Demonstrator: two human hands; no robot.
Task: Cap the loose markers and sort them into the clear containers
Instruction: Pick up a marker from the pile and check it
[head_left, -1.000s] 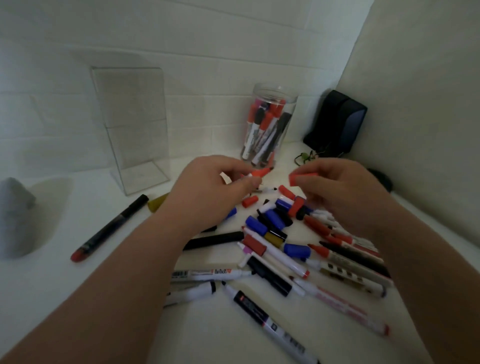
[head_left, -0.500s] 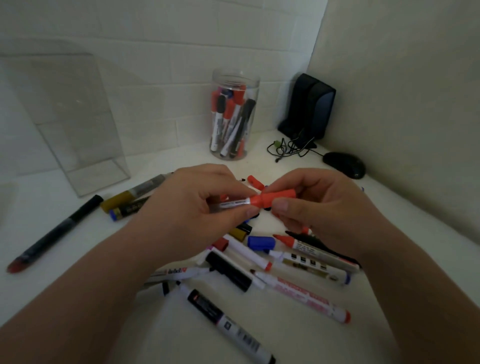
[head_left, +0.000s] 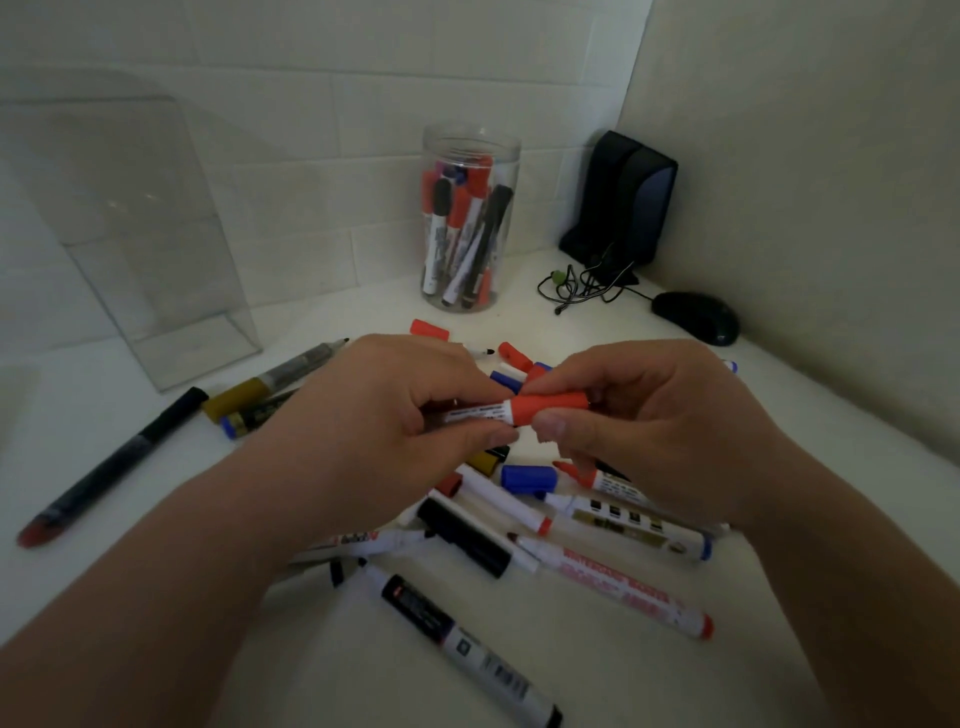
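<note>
Centrally, a white marker (head_left: 478, 414) is held level above the desk (head_left: 649, 686) in the pinching grip of the left hand (head_left: 395, 415), its fitted red cap (head_left: 550, 406) being pinched by the right hand (head_left: 649, 415), with loose markers (head_left: 613, 587) lying directly beneath and the clear jar (head_left: 470, 223) stood well behind.

Jar (head_left: 470, 150): upper centre, markers (head_left: 457, 228) in it.
Box (head_left: 135, 234): upper left, left of the jar.
Speaker (head_left: 623, 197): right of the jar; cable (head_left: 582, 286) before it, mouse (head_left: 696, 317) further right.
Pile of markers (head_left: 613, 525): lower centre, beneath the left hand (head_left: 384, 415) and right hand (head_left: 665, 426).
Single marker (head_left: 111, 465): left edge, apart from the pile.
Caps (head_left: 429, 329): behind the hands, seemingly loose.
</note>
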